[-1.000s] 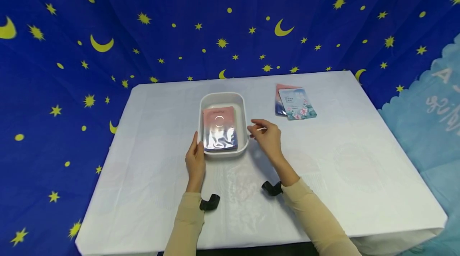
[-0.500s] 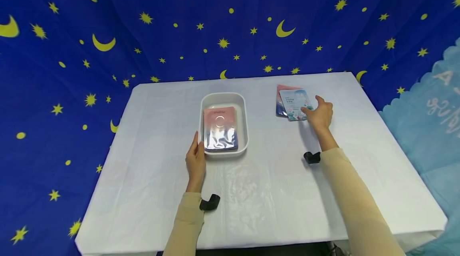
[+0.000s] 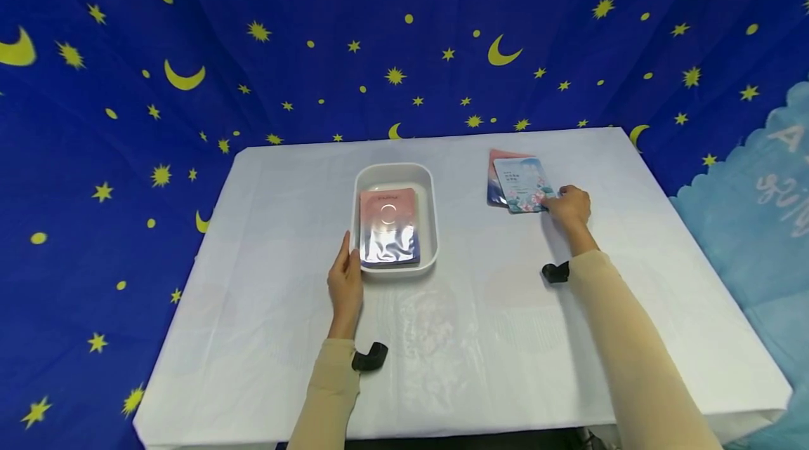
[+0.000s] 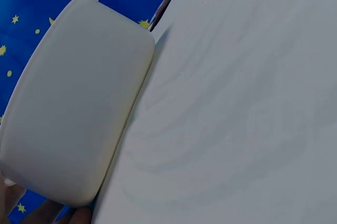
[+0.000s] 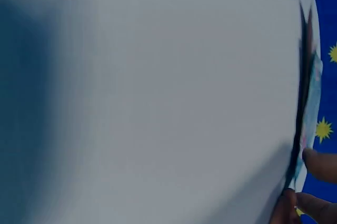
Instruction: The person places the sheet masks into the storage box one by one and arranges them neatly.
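A white plastic tray stands on the table with a stack of pink-and-blue face mask packets inside. My left hand rests against the tray's near left side, its index finger lying along the wall; some fingers show below the tray wall in the left wrist view. To the right, a light blue floral face mask packet overlaps a pink-and-blue packet. My right hand pinches the floral packet's near right corner, thumb on top and fingers at the edge.
A white cloth covers the table. Behind it hangs a dark blue curtain with yellow moons and stars. Light blue fabric hangs at the right. Black wrist mounts sit on both sleeves.
My right hand has moved from beside the tray to the floral packet at the back right and closed on its corner. The left hand and tray have stayed put.
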Tool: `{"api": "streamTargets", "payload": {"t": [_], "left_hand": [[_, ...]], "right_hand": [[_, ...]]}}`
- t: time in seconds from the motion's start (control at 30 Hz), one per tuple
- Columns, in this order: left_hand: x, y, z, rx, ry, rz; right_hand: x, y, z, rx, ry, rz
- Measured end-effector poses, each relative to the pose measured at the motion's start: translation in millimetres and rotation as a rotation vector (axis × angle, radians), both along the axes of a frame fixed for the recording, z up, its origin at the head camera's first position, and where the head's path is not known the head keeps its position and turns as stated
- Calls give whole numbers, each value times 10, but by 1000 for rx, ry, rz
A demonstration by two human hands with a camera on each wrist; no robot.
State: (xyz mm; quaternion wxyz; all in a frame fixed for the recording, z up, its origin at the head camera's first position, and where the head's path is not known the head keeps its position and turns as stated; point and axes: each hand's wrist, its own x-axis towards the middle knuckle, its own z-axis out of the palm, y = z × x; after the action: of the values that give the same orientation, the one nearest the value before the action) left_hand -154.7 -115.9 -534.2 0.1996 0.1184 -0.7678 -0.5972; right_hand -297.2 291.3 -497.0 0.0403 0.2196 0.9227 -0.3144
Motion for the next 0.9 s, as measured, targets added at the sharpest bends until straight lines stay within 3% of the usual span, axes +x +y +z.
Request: {"api": "streamTargets", "payload": {"t": [0.1,0.33,0.5,0.63,0.9], "left_hand": [[6,1,6,-1,5,3],[-9,-10,21,-3,-84,3],[-16,-13,20,-8,-82,5],[-17,-14,17,-1,-84,3],[-23,-31,-6,-2,-79,1]], "right_hand": [[-5,-8,-26,1,30,-27],[36,-6,-12,-28,50,-86],[65,19,-13,-52,70,-111],[51,42,-50,-197,74,-176],[93,-49,-16,-599,120,-307]]}}
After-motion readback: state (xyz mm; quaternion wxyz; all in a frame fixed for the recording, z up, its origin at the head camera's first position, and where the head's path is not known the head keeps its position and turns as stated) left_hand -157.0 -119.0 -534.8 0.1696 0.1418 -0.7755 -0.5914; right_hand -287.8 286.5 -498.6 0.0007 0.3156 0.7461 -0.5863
